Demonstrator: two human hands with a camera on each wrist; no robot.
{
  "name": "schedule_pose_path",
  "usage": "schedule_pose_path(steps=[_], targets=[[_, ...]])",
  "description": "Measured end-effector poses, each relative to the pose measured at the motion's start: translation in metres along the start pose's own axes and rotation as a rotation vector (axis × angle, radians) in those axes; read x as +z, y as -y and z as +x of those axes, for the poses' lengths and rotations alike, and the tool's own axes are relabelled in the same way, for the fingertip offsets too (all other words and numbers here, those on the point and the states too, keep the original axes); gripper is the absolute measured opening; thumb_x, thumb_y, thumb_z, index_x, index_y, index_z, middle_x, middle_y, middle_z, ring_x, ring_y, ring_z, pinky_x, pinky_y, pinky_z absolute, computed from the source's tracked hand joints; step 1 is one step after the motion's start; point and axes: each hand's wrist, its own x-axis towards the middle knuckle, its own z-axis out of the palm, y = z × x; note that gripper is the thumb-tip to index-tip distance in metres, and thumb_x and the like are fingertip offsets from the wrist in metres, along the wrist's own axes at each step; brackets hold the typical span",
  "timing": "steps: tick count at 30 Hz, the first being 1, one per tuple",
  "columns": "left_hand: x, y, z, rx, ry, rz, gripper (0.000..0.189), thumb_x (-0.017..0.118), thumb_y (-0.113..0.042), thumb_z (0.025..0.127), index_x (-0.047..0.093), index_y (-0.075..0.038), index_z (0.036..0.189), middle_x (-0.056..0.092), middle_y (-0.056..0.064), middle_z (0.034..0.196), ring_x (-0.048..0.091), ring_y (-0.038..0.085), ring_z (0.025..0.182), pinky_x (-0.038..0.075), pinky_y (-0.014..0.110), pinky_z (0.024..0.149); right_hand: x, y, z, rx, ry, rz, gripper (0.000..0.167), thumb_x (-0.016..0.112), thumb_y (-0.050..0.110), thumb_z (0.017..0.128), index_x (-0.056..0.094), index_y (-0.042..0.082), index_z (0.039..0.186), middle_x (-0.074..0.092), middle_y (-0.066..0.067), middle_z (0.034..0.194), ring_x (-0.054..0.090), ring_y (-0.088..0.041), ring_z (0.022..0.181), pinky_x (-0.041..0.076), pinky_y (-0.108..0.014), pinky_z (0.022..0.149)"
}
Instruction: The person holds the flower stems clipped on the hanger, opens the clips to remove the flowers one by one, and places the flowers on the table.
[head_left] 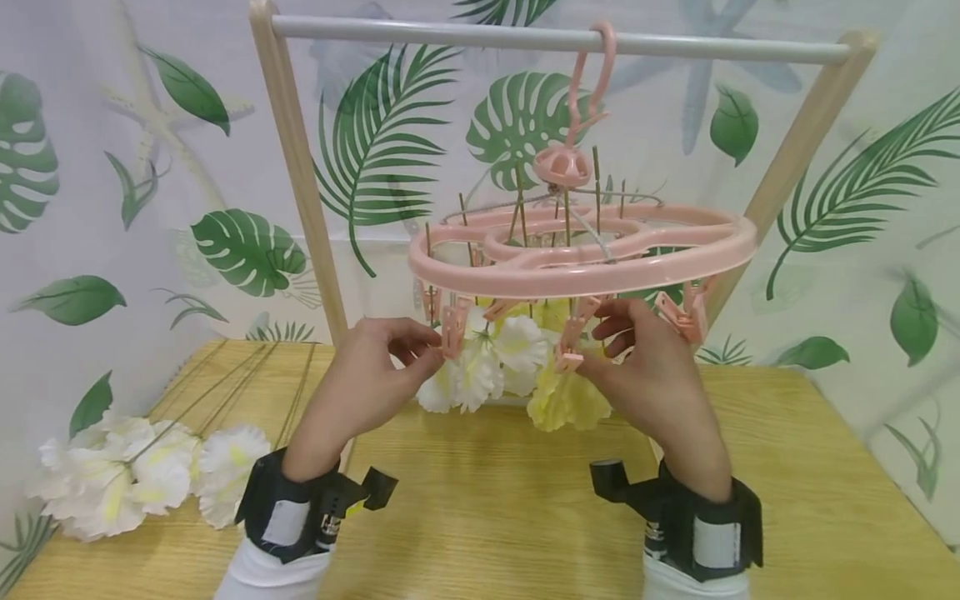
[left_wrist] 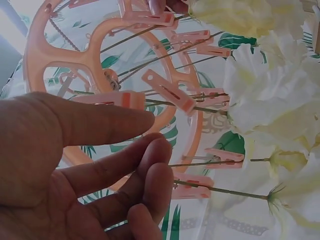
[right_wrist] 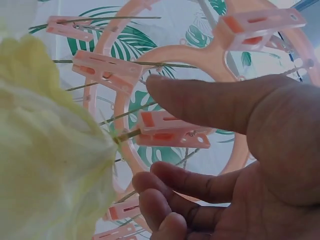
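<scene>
A pink round clip hanger (head_left: 585, 279) hangs by its hook, with clothespins around its ring. Yellow and white artificial flowers (head_left: 570, 400) hang below it, their stems caught in clothespins. My left hand (head_left: 375, 367) is at the front left, fingertips right at a clothespin (head_left: 453, 329); in the left wrist view its thumb and fingers (left_wrist: 152, 150) are apart with nothing gripped. My right hand (head_left: 652, 367) is beside another clothespin (head_left: 576, 333). In the right wrist view a clothespin (right_wrist: 172, 131) on a yellow flower's stem shows between the spread thumb and loosely bent fingers.
A wooden stand with a grey bar (head_left: 450, 32) carries the hanger. On the left of the wooden table (head_left: 480, 517) lie several white flowers (head_left: 150, 475) with long stems pointing back. A leaf-patterned cloth (head_left: 112, 250) covers the wall behind.
</scene>
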Motion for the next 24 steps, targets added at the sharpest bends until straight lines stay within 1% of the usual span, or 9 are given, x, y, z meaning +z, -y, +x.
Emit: schedule_pose_path(steps=[5,7,9,13,17,20,22,24], targets=[[0.002,0.001,0.003,0.010,0.008,-0.012,0.015,0.070,-0.011,0.093,0.076,-0.002,0.104,0.071,0.003,0.087,0.064,0.019,0.081,0.051,0.035,0.072,0.004,-0.003,0.004,-0.073,-0.037,0.026,0.046,0.076,0.008,0.089,0.055,-0.003,0.128,0.061,-0.020,0.118,0.056,-0.035,0.104,0.046,-0.043,0.081],[0.004,0.001,0.004,0.003,0.026,-0.024,0.016,0.071,-0.011,0.092,0.076,-0.002,0.104,0.070,0.003,0.086,0.064,0.018,0.080,0.051,0.034,0.072,0.004,-0.004,0.005,-0.062,-0.037,0.039,0.043,0.075,0.009,0.091,0.056,-0.001,0.127,0.062,-0.019,0.118,0.057,-0.034,0.105,0.046,-0.042,0.080],[0.005,0.002,0.005,-0.002,0.042,-0.044,0.016,0.071,-0.010,0.091,0.076,-0.001,0.105,0.070,0.003,0.086,0.064,0.018,0.080,0.052,0.034,0.072,0.006,-0.005,0.007,-0.043,-0.039,0.069,0.040,0.073,0.011,0.093,0.057,0.000,0.128,0.063,-0.017,0.118,0.058,-0.033,0.107,0.046,-0.041,0.082],[0.009,0.004,0.006,0.017,0.069,-0.090,0.016,0.071,-0.006,0.091,0.075,0.001,0.105,0.071,0.004,0.086,0.065,0.018,0.080,0.053,0.033,0.072,0.010,-0.007,0.009,-0.005,-0.027,0.146,0.038,0.070,0.016,0.097,0.058,0.005,0.131,0.065,-0.013,0.117,0.059,-0.026,0.109,0.046,-0.037,0.086],[0.012,0.006,0.005,0.034,0.072,-0.117,0.014,0.071,-0.006,0.091,0.075,0.000,0.102,0.072,0.005,0.087,0.066,0.018,0.079,0.054,0.033,0.069,0.013,-0.011,0.011,-0.006,-0.003,0.216,0.038,0.068,0.020,0.099,0.060,0.007,0.134,0.068,-0.011,0.115,0.060,-0.021,0.107,0.049,-0.028,0.085],[0.014,0.008,0.005,0.024,0.079,-0.132,0.015,0.072,-0.009,0.091,0.075,-0.001,0.104,0.072,0.004,0.088,0.065,0.018,0.080,0.053,0.032,0.067,0.015,-0.012,0.011,-0.009,0.004,0.256,0.037,0.067,0.020,0.100,0.062,0.005,0.133,0.069,-0.013,0.116,0.062,-0.021,0.106,0.051,-0.021,0.082],[0.016,0.009,0.006,0.019,0.084,-0.149,0.016,0.072,-0.009,0.092,0.075,-0.001,0.106,0.071,0.004,0.089,0.065,0.018,0.079,0.053,0.032,0.066,0.016,-0.013,0.012,0.000,0.012,0.294,0.037,0.067,0.019,0.100,0.062,0.003,0.133,0.068,-0.014,0.119,0.063,-0.021,0.107,0.051,-0.020,0.083],[0.019,0.011,0.006,0.028,0.088,-0.166,0.017,0.072,-0.009,0.093,0.074,0.000,0.107,0.071,0.005,0.089,0.064,0.018,0.079,0.053,0.032,0.066,0.017,-0.013,0.012,0.005,0.027,0.321,0.035,0.065,0.018,0.101,0.062,0.001,0.132,0.067,-0.014,0.122,0.063,-0.021,0.109,0.052,-0.019,0.084]])
